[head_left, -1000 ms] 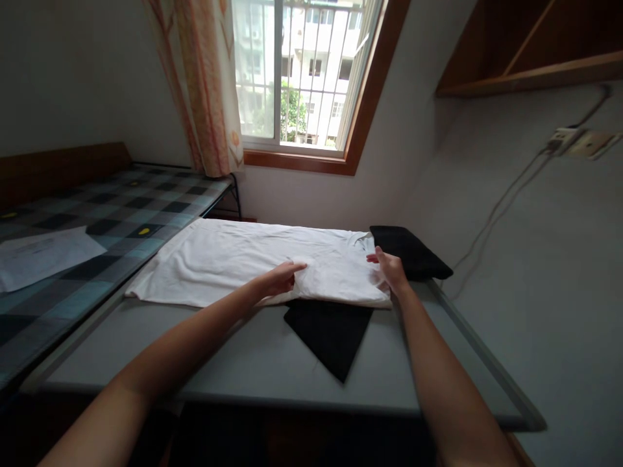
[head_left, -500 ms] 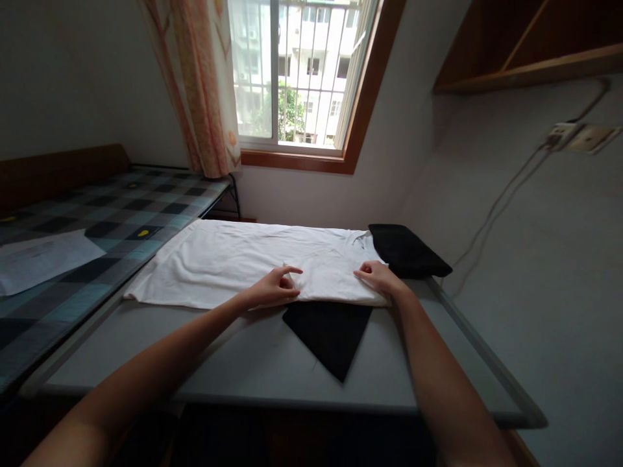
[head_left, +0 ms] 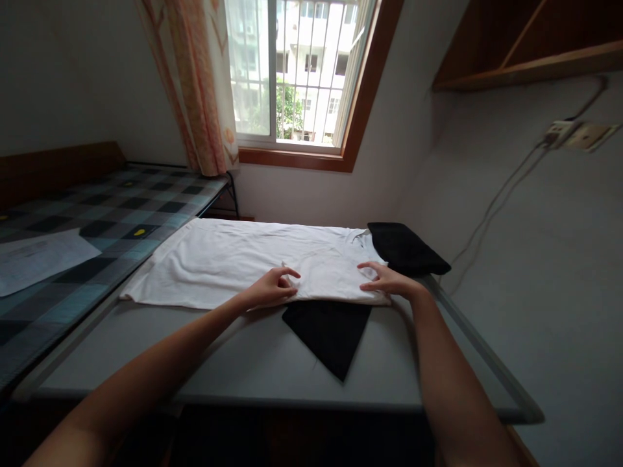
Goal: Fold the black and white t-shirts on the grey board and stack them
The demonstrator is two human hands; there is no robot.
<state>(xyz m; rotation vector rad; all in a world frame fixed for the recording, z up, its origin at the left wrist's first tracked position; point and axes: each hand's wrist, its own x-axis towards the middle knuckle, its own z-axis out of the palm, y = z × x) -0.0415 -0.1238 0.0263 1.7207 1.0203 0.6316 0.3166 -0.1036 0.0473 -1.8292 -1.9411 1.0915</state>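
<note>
Two curled hands point(head_left: 268, 288) point(head_left: 390, 280) apparently touch the white shirt point(head_left: 228, 258)

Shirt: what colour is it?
The shirt is white, best seen in the head view.

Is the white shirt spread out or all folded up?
Mostly spread out: the white shirt stretches along the grey tabletop. Between left hand and right hand, a flap seems folded.

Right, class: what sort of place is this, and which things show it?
Probably a bedroom or dormitory room: a checked bed, a patterned curtain beside a barred window, and a wooden shelf.
</note>
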